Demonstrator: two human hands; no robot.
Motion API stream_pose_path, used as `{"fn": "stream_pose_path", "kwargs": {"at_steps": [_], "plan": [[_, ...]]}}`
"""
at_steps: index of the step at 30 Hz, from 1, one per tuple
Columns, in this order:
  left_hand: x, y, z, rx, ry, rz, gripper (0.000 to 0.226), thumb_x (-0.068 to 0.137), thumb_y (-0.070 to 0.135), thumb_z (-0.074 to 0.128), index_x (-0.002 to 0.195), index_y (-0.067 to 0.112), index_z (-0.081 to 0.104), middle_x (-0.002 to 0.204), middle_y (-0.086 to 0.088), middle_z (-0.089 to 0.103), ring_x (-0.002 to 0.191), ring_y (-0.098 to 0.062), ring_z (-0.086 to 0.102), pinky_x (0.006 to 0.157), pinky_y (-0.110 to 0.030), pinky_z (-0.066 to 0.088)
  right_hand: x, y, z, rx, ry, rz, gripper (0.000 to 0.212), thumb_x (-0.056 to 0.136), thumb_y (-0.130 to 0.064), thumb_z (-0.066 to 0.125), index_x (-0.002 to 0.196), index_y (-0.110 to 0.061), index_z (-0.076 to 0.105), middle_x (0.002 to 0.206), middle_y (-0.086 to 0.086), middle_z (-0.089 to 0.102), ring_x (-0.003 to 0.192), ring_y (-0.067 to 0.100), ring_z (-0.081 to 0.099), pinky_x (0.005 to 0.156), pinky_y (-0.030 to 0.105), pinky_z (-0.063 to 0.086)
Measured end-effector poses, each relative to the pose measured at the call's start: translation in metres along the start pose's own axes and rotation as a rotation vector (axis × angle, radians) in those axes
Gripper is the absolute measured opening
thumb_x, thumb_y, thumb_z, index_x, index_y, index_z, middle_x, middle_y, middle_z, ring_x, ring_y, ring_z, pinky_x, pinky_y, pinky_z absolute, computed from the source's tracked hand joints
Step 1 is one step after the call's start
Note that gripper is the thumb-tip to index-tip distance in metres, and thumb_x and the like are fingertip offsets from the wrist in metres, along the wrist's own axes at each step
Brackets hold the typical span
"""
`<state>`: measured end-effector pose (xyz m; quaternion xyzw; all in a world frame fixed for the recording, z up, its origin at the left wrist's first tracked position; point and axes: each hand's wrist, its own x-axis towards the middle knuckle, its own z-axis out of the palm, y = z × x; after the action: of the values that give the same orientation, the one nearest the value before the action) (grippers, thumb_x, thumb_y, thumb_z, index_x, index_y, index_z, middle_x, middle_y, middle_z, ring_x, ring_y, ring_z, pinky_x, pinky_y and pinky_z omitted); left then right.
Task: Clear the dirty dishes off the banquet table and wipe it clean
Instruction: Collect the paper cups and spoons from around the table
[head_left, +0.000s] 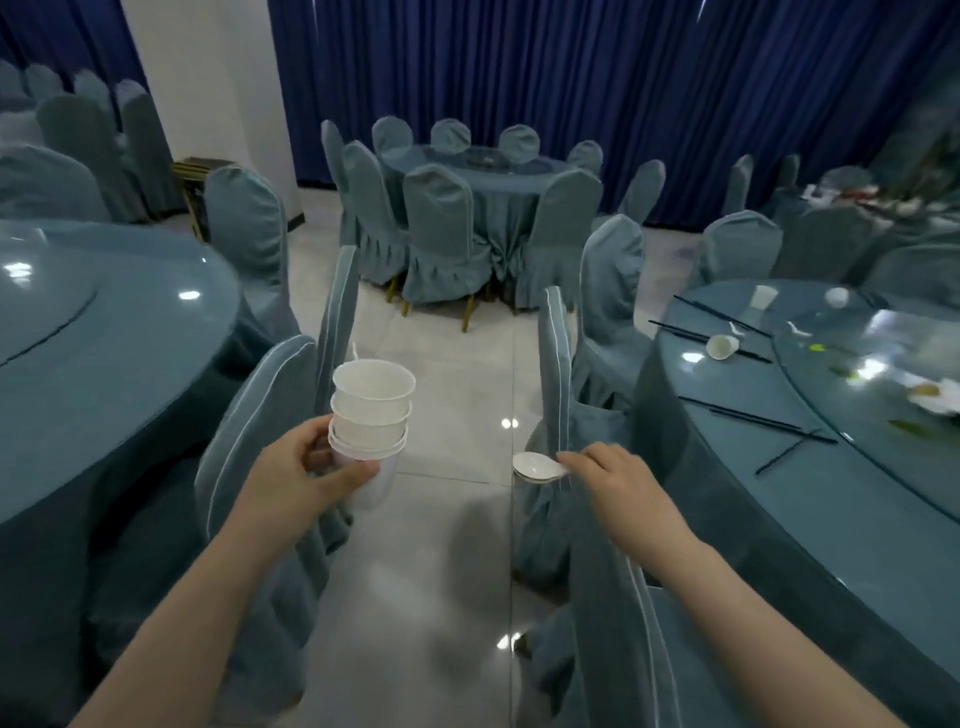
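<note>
While we stand in the aisle between chairs (558, 374), the dirty table (769, 499), round and glossy blue-grey, curves along our right. On it we count two tipped white cups (722, 346), one upright cup (763, 298), several pairs of thin black chopsticks (748, 415) and food scraps. Our left hand (306, 475) grips a stack (370, 415) of four smooth white bowls set on a cup; fingers wrap its base, thumb in front. Our right hand (610, 475) pinches white spoons (540, 466) by their handles, their bowls jutting left past the fingertips; their number is unclear.
</note>
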<state>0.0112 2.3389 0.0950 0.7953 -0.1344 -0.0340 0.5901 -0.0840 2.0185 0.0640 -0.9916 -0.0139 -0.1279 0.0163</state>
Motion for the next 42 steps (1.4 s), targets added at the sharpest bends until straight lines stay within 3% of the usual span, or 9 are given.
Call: {"fn": "stream_pose_path", "kwargs": {"at_steps": [3,7,12,19,26,31,34,38,42], "plan": [[0.057,-0.006,-0.010,-0.004,-0.090,0.018,0.045,0.073,0.016,0.079,0.109,0.035,0.058,0.098,0.021,0.066,0.089,0.007,0.062,0.064,-0.006,0.044,0.026,-0.006,0.007,-0.018,0.052,0.078,0.062,0.059,0.018,0.069,0.115,-0.009,0.066,0.091,0.007,0.065,0.075,0.027,0.060,0.064,0.036,0.047],[0.121,-0.016,-0.007,-0.013,-0.202,0.025,0.043,0.074,0.015,0.079,0.097,0.045,0.058,0.096,0.021,0.068,0.090,0.002,0.064,0.073,-0.016,0.047,0.049,0.003,0.018,-0.034,0.005,0.240,0.052,0.076,0.002,0.069,0.125,-0.015,0.061,0.105,0.003,0.064,0.091,0.024,0.059,0.077,0.035,0.047],[0.204,-0.023,0.019,-0.021,-0.275,0.039,0.044,0.073,0.014,0.079,0.098,0.044,0.059,0.096,0.018,0.070,0.090,-0.005,0.066,0.068,-0.016,0.047,0.092,0.037,0.033,-0.044,-0.008,0.385,0.055,0.077,0.002,0.064,0.128,-0.017,0.059,0.111,0.002,0.063,0.094,0.025,0.059,0.080,0.034,0.048],[0.349,-0.028,0.080,0.009,-0.331,0.045,0.048,0.075,0.019,0.077,0.114,0.036,0.054,0.101,0.022,0.062,0.092,-0.001,0.058,0.067,-0.017,0.043,0.189,0.142,0.072,-0.085,0.035,0.611,0.048,0.082,0.001,0.051,0.122,-0.022,0.061,0.100,0.001,0.064,0.075,0.028,0.062,0.063,0.031,0.038],[0.502,-0.016,0.146,0.020,-0.298,0.030,0.041,0.075,0.022,0.077,0.095,0.050,0.056,0.097,0.024,0.065,0.090,0.003,0.060,0.066,-0.018,0.043,0.313,0.255,0.100,0.005,0.060,0.713,0.040,0.094,-0.010,0.037,0.125,-0.027,0.055,0.106,-0.003,0.059,0.086,0.025,0.060,0.064,0.031,0.039],[0.596,-0.023,0.188,-0.002,-0.318,-0.009,0.039,0.073,0.020,0.079,0.094,0.046,0.060,0.090,0.024,0.070,0.089,0.001,0.063,0.067,-0.020,0.046,0.383,0.309,0.120,0.059,0.030,0.748,0.038,0.096,-0.011,0.038,0.128,-0.025,0.053,0.110,-0.001,0.060,0.090,0.025,0.060,0.065,0.029,0.038],[0.659,-0.029,0.216,-0.024,-0.349,-0.018,0.041,0.072,0.019,0.079,0.103,0.039,0.061,0.098,0.017,0.070,0.093,-0.005,0.064,0.072,-0.024,0.048,0.426,0.336,0.136,0.078,-0.012,0.767,0.043,0.093,-0.006,0.041,0.130,-0.024,0.051,0.111,0.000,0.060,0.093,0.022,0.060,0.068,0.025,0.036],[0.757,-0.039,0.255,-0.052,-0.407,0.017,0.042,0.073,0.017,0.078,0.105,0.039,0.061,0.102,0.018,0.069,0.094,-0.003,0.065,0.069,-0.016,0.045,0.493,0.373,0.156,0.072,-0.075,0.866,0.030,0.091,-0.008,0.040,0.114,-0.024,0.050,0.100,0.002,0.064,0.083,0.027,0.061,0.070,0.035,0.048],[0.860,-0.039,0.293,-0.065,-0.514,0.030,0.050,0.073,0.016,0.079,0.118,0.032,0.061,0.107,0.013,0.069,0.097,-0.008,0.065,0.072,-0.021,0.047,0.566,0.410,0.174,0.090,-0.070,1.001,0.028,0.088,-0.006,0.043,0.111,-0.021,0.048,0.104,-0.006,0.066,0.086,0.028,0.061,0.066,0.032,0.043]]}}
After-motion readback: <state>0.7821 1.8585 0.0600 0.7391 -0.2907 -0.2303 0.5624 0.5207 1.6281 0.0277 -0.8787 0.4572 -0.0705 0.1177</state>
